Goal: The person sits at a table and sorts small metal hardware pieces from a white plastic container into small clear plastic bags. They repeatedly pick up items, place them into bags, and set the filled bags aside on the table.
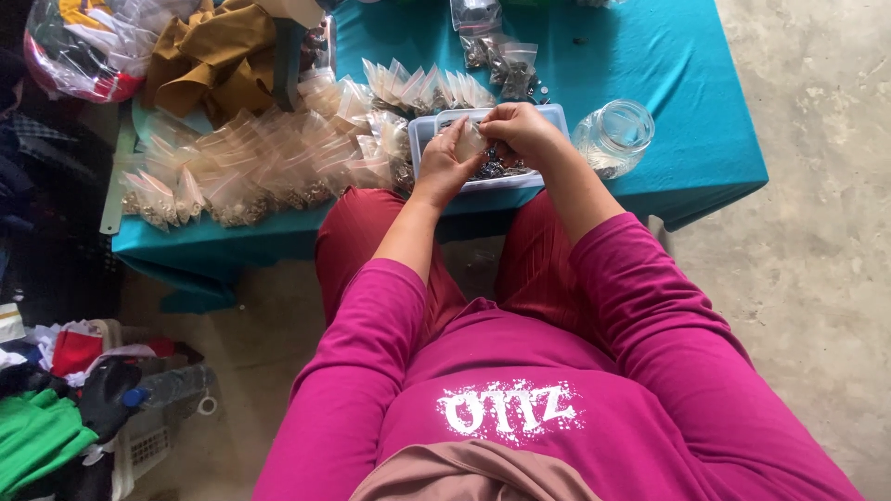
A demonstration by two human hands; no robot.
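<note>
Covering the low tabletop (650, 65) is a teal cloth, and bare grey concrete floor (817, 241) is showing to the right of it. I am viewing the scene from the head camera, looking down past magenta sleeves and dark red trousers.

1. I am seeing both hands meeting above a shallow white rectangular plastic tray (419, 134) that is sitting at the near edge of the tabletop and holding small dark pieces.
2. The left hand (445, 162) is gripping a small clear plastic zip bag (470, 141), its fingers closed around the bag's left side and lower edge.
3. The right hand (522, 130) is pinching the same bag from the right, with its fingertips pressed together at the bag's upper edge.
4. The bag is therefore being held between both hands, just above the tray, not resting on it.

Surroundings:
- A clear glass jar (614, 137) is lying on its side just right of the tray.
- A spread of filled clear zip bags (251, 167) is covering the tabletop to the left of the tray.
- A mustard-brown folded cloth (218, 60) is lying behind those bags.
</note>
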